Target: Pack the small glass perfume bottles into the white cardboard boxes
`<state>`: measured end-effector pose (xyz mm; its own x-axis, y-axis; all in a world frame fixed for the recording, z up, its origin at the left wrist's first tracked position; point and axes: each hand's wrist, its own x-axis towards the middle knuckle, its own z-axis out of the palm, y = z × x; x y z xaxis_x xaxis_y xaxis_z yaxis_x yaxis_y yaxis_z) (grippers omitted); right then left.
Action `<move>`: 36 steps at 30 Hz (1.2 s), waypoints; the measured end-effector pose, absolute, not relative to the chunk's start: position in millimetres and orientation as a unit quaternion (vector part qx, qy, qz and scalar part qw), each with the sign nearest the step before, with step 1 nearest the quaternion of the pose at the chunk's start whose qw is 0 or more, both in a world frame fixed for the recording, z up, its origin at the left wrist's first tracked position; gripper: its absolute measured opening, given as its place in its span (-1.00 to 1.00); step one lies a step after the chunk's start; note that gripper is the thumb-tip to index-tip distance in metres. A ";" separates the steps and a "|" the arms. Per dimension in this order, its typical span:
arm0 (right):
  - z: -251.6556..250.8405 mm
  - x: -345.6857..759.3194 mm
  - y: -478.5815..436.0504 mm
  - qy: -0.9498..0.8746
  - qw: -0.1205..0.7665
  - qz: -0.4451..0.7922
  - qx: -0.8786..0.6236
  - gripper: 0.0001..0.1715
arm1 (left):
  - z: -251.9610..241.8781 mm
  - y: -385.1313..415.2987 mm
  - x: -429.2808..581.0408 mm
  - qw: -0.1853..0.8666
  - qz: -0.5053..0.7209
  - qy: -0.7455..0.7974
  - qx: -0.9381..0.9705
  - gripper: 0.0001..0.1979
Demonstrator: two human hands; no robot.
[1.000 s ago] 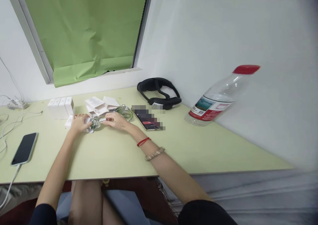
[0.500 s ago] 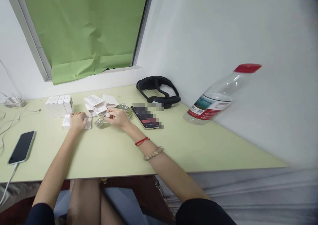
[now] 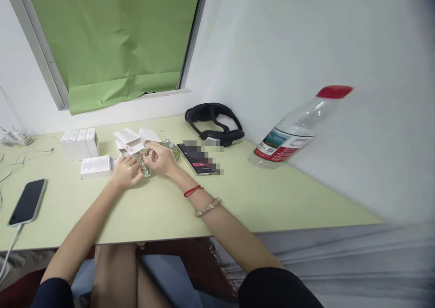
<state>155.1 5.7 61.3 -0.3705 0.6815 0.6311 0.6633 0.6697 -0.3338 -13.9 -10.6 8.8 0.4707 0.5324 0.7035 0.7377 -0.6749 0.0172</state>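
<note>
Crinkled clear plastic packaging (image 3: 146,169) lies between my two hands. My left hand (image 3: 125,173) rests low over the table with its fingers curled against the left side of this plastic. Opposite it, my right hand (image 3: 162,160) pinches a small pale-green piece (image 3: 144,152) between thumb and fingers, at the top of the plastic. The exact kind of that piece is too small to tell. Left of my left hand lies a white printed carton (image 3: 96,166), its right end flap open. More shiny plastic (image 3: 174,150) with green in it sits just behind my right hand.
White boxes (image 3: 79,144) stand in a row at the back left. Opened cartons (image 3: 128,138) lie behind my hands. A phone (image 3: 195,158), a black headset (image 3: 215,124) and a red-capped bottle (image 3: 283,140) are to the right. Another phone (image 3: 29,202) charges at the left.
My left hand has let go of the white carton and moved right to the clear plastic. My right hand stays almost in place, its fingers shifted slightly upward.
</note>
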 end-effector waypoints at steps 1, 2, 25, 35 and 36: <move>61.5 155.2 5.9 -0.823 0.390 0.015 -0.413 -0.80 | 6.6 -10.4 -11.5 0.127 -0.342 -0.363 -0.857 -0.76; 61.6 155.2 6.3 -0.818 0.392 0.015 -0.421 -0.80 | 4.7 -10.0 -10.1 0.106 -0.334 -0.355 -0.867 -0.76; 49.0 132.5 -0.4 -0.775 0.412 0.043 -0.477 -0.73 | 0.6 -5.7 -9.9 -0.008 -0.369 -0.411 -0.834 -0.63; 45.4 132.5 0.5 -0.776 0.412 0.080 -0.471 -0.65 | 4.1 -12.1 -9.5 -0.077 -0.347 -0.402 -0.844 -0.55; 45.4 132.4 0.6 -0.773 0.415 0.090 -0.471 -0.65 | 3.6 -11.5 -9.3 -0.076 -0.342 -0.407 -0.844 -0.54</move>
